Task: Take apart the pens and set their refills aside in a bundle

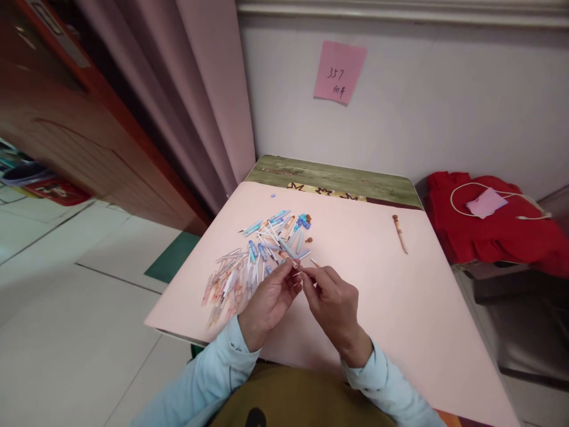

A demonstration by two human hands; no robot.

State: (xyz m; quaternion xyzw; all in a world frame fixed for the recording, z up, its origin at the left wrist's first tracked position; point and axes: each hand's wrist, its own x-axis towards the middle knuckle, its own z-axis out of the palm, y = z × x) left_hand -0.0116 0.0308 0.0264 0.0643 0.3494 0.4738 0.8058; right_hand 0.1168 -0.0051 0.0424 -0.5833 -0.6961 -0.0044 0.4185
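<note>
Near me, a left hand (268, 301) grips a tan pen barrel (294, 264); the right hand (334, 301) pinches a slim piece (297, 274), above pen parts (252, 251) on the tabletop (391, 314).

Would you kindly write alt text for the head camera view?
A person's left hand holds a slim pen part, the right hand close beside it, above a pale tabletop. Loose pen pieces lie at left; one tan pen lies at right.
</note>
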